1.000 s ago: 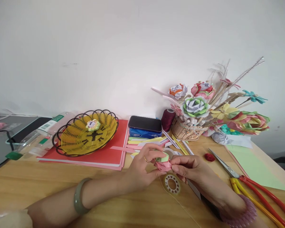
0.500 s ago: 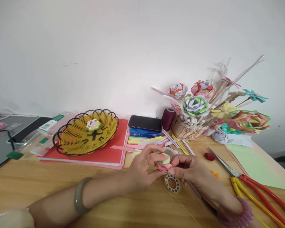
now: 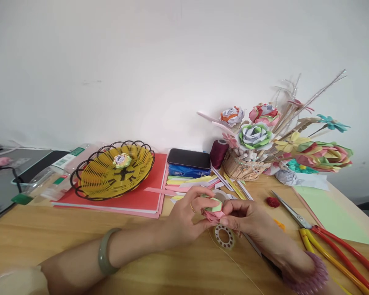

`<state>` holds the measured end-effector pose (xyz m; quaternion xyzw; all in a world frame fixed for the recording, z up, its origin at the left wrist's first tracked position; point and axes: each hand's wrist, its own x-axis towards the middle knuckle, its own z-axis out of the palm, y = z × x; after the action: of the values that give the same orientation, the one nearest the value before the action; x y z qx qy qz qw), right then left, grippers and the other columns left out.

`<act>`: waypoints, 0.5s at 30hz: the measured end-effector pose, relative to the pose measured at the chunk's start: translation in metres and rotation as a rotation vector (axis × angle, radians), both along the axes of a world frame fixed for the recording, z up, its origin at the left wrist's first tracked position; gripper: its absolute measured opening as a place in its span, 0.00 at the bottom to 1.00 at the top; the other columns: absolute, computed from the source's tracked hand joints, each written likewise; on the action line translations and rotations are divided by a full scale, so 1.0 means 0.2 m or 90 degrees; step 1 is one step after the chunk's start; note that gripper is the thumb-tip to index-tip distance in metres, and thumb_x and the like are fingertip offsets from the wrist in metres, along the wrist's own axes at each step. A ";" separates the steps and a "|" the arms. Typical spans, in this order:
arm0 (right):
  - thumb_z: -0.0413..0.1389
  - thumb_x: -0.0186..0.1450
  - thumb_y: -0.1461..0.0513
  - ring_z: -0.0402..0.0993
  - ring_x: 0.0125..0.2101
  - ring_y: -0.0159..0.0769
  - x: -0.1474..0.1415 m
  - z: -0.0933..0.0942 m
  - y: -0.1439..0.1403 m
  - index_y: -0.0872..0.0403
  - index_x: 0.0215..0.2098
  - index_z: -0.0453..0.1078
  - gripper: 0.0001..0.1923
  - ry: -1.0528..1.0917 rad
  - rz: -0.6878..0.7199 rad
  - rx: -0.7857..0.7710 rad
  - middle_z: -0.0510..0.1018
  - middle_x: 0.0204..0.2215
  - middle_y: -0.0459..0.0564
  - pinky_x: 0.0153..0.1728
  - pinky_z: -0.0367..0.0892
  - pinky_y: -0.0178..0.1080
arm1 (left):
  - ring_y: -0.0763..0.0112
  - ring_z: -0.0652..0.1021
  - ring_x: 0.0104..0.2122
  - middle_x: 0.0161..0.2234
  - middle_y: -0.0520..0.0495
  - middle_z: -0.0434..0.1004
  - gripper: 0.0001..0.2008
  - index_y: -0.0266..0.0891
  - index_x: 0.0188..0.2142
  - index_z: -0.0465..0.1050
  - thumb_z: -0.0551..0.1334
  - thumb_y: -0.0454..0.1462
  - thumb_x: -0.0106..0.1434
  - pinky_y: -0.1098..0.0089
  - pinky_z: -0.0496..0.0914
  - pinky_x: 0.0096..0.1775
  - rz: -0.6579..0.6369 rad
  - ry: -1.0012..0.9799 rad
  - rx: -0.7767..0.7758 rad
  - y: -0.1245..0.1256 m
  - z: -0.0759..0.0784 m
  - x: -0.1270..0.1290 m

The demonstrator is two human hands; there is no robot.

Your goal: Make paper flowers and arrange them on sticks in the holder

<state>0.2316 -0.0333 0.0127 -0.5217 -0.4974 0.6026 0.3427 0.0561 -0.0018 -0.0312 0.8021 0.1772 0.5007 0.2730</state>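
A small pink and light-green folded paper flower point(image 3: 214, 209) is held between my two hands above the wooden table. My left hand point(image 3: 189, 213), with a ring and a jade bangle, grips its left side between fingers and thumb. Thumb and fingers of my right hand point(image 3: 249, 217) pinch the pink lower right edge. Just below the flower lies a white ring-shaped spool with holes point(image 3: 224, 237). A thin thread point(image 3: 238, 265) runs across the table near it. Behind the hands, a roll of tape point(image 3: 220, 195) is partly hidden.
Left stands a yellow woven basket point(image 3: 89, 180) on red paper point(image 3: 141, 198), holding a paper flower. Behind my hands are paper strips point(image 3: 187, 182) and a phone point(image 3: 189, 158) on a blue pack. Paper flowers point(image 3: 255, 135) fill a pot. Red-handled scissors point(image 3: 316, 227) lie right.
The whole view has shifted slightly. Both hands keep their grip on the paper flower, with hardly any visible movement of the fingers.
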 end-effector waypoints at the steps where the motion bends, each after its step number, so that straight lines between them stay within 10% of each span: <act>1: 0.65 0.47 0.52 0.57 0.20 0.27 0.00 -0.01 0.00 0.55 0.20 0.69 0.15 0.003 0.001 0.000 0.67 0.18 0.42 0.21 0.52 0.32 | 0.65 0.72 0.45 0.44 0.44 0.65 0.18 0.45 0.45 0.62 0.63 0.34 0.56 0.60 0.70 0.45 0.000 0.002 -0.002 0.00 0.00 0.00; 15: 0.55 0.56 0.46 0.52 0.18 0.27 -0.01 0.05 -0.01 0.54 0.18 0.63 0.21 -0.040 -0.221 0.159 0.60 0.14 0.42 0.20 0.51 0.33 | 0.66 0.74 0.43 0.45 0.44 0.69 0.23 0.43 0.45 0.63 0.67 0.40 0.50 0.72 0.73 0.35 -0.005 -0.043 -0.352 -0.02 0.02 0.00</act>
<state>0.2295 -0.0363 0.0237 -0.5712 -0.4813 0.4518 0.4878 0.0563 -0.0057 -0.0280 0.6806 0.2948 0.4589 0.4892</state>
